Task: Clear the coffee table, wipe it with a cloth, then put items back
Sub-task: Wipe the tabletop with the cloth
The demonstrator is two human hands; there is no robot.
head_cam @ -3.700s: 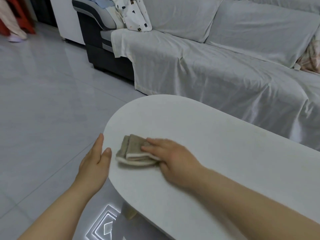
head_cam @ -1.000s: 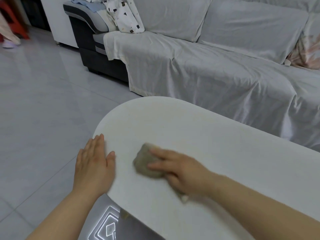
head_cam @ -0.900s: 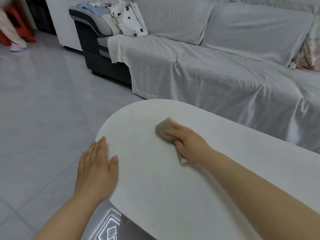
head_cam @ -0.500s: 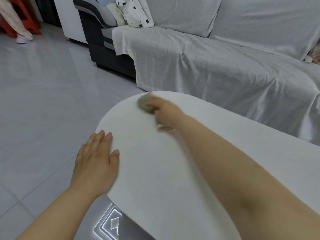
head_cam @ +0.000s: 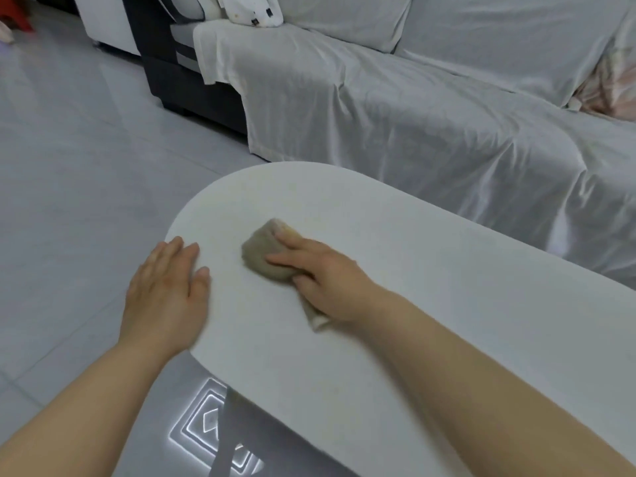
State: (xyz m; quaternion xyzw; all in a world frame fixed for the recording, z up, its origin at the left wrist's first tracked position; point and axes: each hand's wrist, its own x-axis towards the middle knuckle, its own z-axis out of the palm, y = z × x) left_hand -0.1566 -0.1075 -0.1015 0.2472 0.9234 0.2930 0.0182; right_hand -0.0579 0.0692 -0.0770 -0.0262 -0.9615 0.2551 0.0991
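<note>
A white oval coffee table (head_cam: 430, 277) fills the lower right of the head view, with nothing on it but the cloth. My right hand (head_cam: 323, 277) presses a bunched brown cloth (head_cam: 263, 254) flat on the tabletop near its rounded left end; a pale corner of the cloth sticks out under my palm. My left hand (head_cam: 167, 294) lies flat, fingers together, on the table's left edge, a short way left of the cloth.
A sofa draped in a grey sheet (head_cam: 413, 108) runs behind the table, close to its far edge. A patterned white garment (head_cam: 247, 10) lies on the sofa's left arm. Grey tiled floor (head_cam: 79, 173) spreads to the left.
My right hand has pulled the cloth back from the far left rim toward me and to the middle of the table end. My left hand stays on the edge.
</note>
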